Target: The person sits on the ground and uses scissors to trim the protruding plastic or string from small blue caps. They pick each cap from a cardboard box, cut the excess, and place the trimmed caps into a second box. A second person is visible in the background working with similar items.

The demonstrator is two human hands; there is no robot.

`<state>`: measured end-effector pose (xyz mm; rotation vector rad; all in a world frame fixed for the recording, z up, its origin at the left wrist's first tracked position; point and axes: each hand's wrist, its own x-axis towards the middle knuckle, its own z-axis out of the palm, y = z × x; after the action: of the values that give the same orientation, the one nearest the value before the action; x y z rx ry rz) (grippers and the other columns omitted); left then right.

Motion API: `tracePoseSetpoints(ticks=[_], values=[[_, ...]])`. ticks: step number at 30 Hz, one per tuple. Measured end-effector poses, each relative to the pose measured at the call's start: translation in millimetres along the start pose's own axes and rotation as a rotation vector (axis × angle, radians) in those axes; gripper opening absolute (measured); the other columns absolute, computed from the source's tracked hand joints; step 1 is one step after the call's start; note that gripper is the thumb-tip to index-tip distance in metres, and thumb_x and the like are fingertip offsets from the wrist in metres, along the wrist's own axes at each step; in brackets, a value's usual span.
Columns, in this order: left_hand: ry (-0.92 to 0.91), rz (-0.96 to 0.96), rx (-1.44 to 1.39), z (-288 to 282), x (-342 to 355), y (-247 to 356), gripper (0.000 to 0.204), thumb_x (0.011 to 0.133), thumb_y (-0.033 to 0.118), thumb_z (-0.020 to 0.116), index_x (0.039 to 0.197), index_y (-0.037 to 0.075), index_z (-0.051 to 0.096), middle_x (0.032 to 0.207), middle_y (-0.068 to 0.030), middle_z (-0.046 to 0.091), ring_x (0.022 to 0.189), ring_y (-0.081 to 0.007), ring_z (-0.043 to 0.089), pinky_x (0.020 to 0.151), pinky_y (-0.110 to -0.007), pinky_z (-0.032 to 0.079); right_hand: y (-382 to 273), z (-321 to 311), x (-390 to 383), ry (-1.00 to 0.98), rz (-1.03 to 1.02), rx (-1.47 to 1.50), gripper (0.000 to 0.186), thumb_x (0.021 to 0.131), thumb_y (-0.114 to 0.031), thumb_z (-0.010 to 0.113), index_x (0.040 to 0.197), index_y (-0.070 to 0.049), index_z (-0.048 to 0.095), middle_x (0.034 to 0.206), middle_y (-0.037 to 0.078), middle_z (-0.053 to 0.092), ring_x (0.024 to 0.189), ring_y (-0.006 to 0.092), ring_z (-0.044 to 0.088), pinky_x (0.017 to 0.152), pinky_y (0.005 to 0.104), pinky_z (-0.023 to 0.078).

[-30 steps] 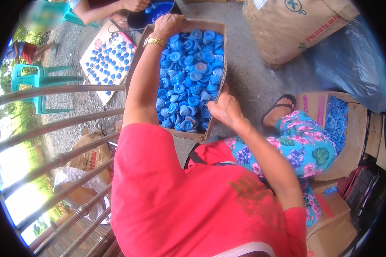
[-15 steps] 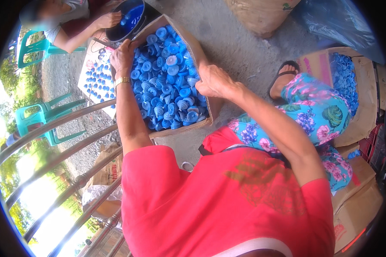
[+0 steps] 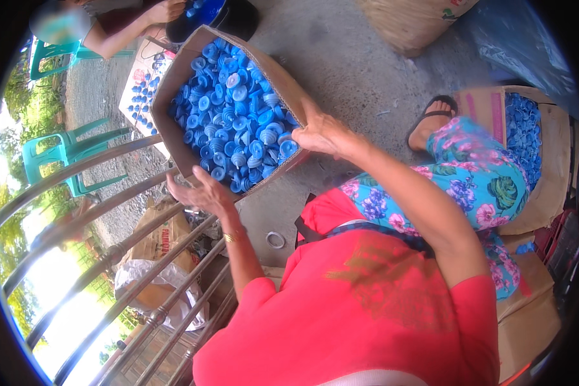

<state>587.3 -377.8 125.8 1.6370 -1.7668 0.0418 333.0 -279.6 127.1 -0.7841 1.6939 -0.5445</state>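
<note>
A cardboard box (image 3: 281, 72) full of small round blue plastic pieces (image 3: 228, 122), many ridged like little tops, is in front of me. My right hand (image 3: 323, 134) grips the box's right side, its thumb up along the wall and its fingers at the rim. At the near left corner of the box is my left hand (image 3: 202, 192), empty, its fingers apart; whether it touches the cardboard I cannot tell. A bracelet (image 3: 234, 237) circles my left wrist.
Beyond the box, another person's hand (image 3: 167, 11) is over a black bucket (image 3: 243, 20). A board with blue pieces (image 3: 135, 96) lies left of the box. Metal railings (image 3: 77, 225) run along my left. At right stands another open box (image 3: 550, 167) of blue pieces.
My left hand has let go of the box's far left rim and come back to the near corner. The box has shifted left and turned, showing more of its left inner wall.
</note>
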Motion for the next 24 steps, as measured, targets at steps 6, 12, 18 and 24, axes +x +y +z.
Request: tracePoseSetpoints(ticks=[6, 12, 18, 24], values=[[0.040, -0.173, -0.204, -17.2, -34.2, 29.6, 0.055, 0.085, 0.027, 0.059, 0.130, 0.002, 0.042, 0.132, -0.0173, 0.044, 0.126, -0.0314, 0.039, 0.107, -0.056, 0.020, 22.2, 20.1, 20.0, 0.053, -0.169, 0.150, 0.077, 0.076, -0.023, 0.055, 0.135, 0.011, 0.020, 0.119, 0.039, 0.048, 0.115, 0.0467, 0.048, 0.098, 0.0410, 0.040], [-0.201, 0.436, 0.003, -2.8, -53.2, 15.2, 0.034, 0.088, 0.019, 0.040, 0.062, 0.007, 0.060, 0.052, -0.0082, 0.055, 0.049, -0.0277, 0.054, 0.096, -0.048, 0.042, 27.6, 22.4, 21.1, 0.100, -0.254, 0.203, 0.074, 0.078, -0.027, 0.051, 0.132, 0.014, 0.022, 0.117, 0.038, 0.049, 0.114, 0.0449, 0.049, 0.097, 0.0399, 0.040], [-0.082, 0.456, -0.078, 19.6, -37.3, 0.1, 0.035, 0.086, 0.017, 0.036, 0.054, 0.006, 0.047, 0.051, -0.0117, 0.049, 0.046, -0.0337, 0.048, 0.080, -0.048, 0.051, 26.8, 30.4, 12.4, 0.005, -0.277, 0.319, 0.090, 0.081, -0.045, 0.052, 0.137, 0.014, 0.012, 0.129, 0.037, 0.039, 0.125, 0.0419, 0.039, 0.103, 0.0374, 0.034], [-0.187, 0.475, -0.013, 11.0, -0.3, -43.8, 0.039, 0.088, 0.024, 0.033, 0.061, 0.005, 0.054, 0.059, -0.0137, 0.054, 0.058, -0.0363, 0.056, 0.079, -0.044, 0.051, 15.6, 66.7, -10.7, -0.187, -0.251, 0.356, 0.106, 0.081, -0.057, 0.051, 0.139, 0.015, 0.001, 0.141, 0.036, 0.022, 0.133, 0.0408, 0.028, 0.108, 0.0392, 0.028]])
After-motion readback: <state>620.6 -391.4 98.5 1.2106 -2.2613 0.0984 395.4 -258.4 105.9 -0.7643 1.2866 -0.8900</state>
